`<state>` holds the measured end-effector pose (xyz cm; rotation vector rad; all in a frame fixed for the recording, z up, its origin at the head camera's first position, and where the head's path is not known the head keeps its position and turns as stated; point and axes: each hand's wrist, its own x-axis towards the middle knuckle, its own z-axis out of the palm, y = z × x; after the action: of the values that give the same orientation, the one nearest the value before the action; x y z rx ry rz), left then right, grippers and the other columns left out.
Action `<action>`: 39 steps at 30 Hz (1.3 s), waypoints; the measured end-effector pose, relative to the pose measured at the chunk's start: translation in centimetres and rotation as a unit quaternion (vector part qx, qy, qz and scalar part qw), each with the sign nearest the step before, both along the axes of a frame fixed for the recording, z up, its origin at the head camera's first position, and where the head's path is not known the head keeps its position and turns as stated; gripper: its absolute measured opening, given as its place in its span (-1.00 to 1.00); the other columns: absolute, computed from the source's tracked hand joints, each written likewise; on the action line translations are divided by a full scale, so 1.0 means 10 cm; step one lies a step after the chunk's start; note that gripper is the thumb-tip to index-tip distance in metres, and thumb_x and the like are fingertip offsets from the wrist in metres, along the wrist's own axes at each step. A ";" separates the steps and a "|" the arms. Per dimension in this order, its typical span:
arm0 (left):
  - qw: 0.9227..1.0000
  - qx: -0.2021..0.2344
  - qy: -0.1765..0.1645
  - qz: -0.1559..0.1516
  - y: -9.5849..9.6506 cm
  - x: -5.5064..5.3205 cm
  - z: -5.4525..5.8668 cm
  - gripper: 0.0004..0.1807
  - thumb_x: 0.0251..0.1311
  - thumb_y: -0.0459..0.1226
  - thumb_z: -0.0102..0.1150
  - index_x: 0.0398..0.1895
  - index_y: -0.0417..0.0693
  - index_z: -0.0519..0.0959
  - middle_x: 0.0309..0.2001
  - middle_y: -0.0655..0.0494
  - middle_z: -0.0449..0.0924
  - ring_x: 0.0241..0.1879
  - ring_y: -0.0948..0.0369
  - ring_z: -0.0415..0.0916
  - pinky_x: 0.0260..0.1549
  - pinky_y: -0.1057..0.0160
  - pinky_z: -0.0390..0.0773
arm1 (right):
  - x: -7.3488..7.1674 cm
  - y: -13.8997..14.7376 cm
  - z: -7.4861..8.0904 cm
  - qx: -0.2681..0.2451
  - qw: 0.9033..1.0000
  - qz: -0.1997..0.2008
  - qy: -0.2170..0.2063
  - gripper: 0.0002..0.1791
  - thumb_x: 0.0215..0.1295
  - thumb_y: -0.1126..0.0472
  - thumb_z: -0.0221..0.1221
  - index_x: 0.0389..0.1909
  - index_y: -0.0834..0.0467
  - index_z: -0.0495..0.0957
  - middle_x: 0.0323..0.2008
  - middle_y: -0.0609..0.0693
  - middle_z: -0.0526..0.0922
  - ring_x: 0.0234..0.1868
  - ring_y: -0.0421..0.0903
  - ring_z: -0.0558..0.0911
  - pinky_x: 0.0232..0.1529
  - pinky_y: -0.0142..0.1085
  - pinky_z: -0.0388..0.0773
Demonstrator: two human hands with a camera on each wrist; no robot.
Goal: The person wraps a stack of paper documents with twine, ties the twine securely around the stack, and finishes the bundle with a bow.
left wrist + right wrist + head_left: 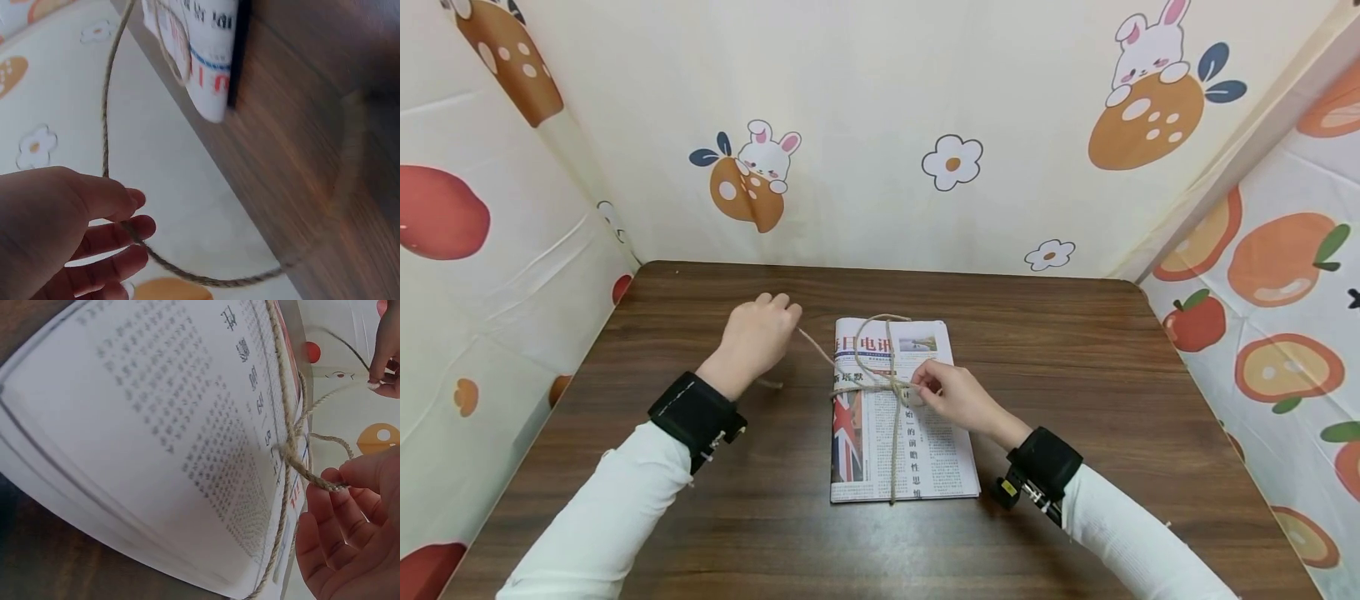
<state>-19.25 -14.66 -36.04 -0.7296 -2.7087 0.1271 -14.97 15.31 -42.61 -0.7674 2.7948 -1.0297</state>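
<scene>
A folded stack of newspapers [940, 458] lies on the table, with twine [893, 450] crossing it lengthwise and sideways. Over the upper part of the stack, the twine forms a loose loop [859, 337] near the crossing. To the left of the stack, my left hand [756, 333] is raised and pinches one length of twine [106, 125] between thumb and forefinger; its tail curves away below the fingers. My right hand [955, 396] is over the right side of the stack. In the right wrist view its thumb and fingertips pinch a short twine piece [315, 480] beside the crossing.
The brown wooden table [1045, 333] extends around the stack. Behind it stands a pale wall covering [865, 167] printed with rabbits and flowers. Fruit-printed sheets [1285, 375] border both sides. Black camera straps [700, 417] wrap both wrists.
</scene>
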 end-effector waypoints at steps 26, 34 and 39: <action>0.955 0.125 -0.019 -0.267 1.00 -0.41 0.27 -0.81 0.02 -0.53 0.13 -0.40 -0.08 0.57 -0.36 0.12 0.55 -0.44 0.24 0.50 -0.45 0.32 0.48 | 0.12 0.05 -0.05 -0.006 1.000 -0.013 -0.005 -0.95 0.20 0.32 0.13 -0.32 0.14 0.52 -0.44 -0.15 0.54 -0.42 -0.28 0.49 -0.37 -0.39 0.48; 0.935 0.181 -0.076 -0.296 1.26 -0.46 0.08 -0.84 0.11 -0.49 0.09 -0.35 -0.09 0.61 -0.09 0.08 0.58 -0.30 0.23 0.57 -0.32 0.34 0.51 | 0.15 0.07 -0.04 -0.023 1.000 -0.019 0.003 -0.94 0.20 0.33 0.14 -0.32 0.13 0.52 -0.42 -0.15 0.53 -0.41 -0.29 0.50 -0.37 -0.39 0.49; 0.944 0.176 -0.100 -0.262 1.21 -0.47 -0.13 -0.77 0.12 -0.45 0.13 -0.17 -0.07 0.60 0.04 0.05 0.51 -0.44 0.23 0.53 -0.43 0.34 0.47 | 0.16 0.09 -0.04 -0.030 0.999 -0.027 0.011 -0.94 0.19 0.33 0.15 -0.34 0.12 0.52 -0.43 -0.14 0.53 -0.41 -0.27 0.50 -0.37 -0.33 0.52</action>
<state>-23.98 -2.58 -37.35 -1.3630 -2.4996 -0.5691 -13.33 16.18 -42.97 -0.7178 2.8298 -1.1262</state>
